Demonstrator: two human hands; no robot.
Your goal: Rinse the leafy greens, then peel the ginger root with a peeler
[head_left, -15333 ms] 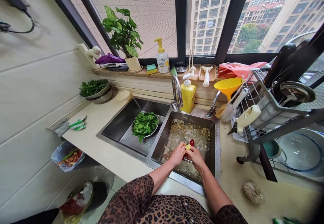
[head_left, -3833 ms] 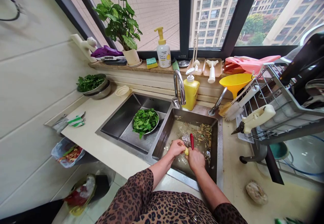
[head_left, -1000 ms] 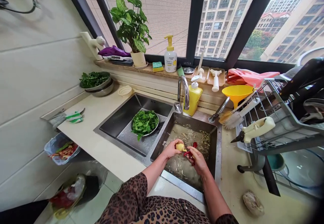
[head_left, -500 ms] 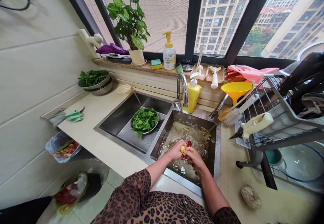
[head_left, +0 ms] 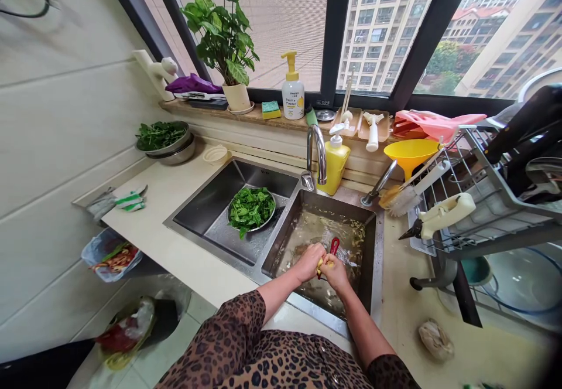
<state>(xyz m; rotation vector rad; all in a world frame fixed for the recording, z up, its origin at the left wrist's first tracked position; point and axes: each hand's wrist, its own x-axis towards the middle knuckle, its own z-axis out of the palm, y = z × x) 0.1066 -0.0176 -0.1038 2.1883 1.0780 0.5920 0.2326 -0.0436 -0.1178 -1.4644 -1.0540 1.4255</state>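
Over the right sink basin [head_left: 267, 267], my two hands meet close together. My left hand [head_left: 309, 263] is closed around a small pale-yellow piece of ginger [head_left: 319, 265], mostly covered by the fingers. My right hand [head_left: 335, 273] is closed on a red-handled peeler [head_left: 335, 245]; its looped handle end sticks up past the fingers, and its blade is hidden between the hands. Below them the basin holds cloudy water [head_left: 307, 225] with light scraps floating at its right side.
A colander of green leaves [head_left: 251, 210] sits in the left basin. The faucet [head_left: 317, 154] arches behind the basins beside a yellow soap bottle [head_left: 334, 169]. A dish rack [head_left: 474, 201] with a pair of scissors [head_left: 443, 216] stands right. Bowls of greens [head_left: 162, 140] are back left.
My hands have shifted slightly to the right and lower. The peeler's red handle has swung up, and more of it shows above my right hand.
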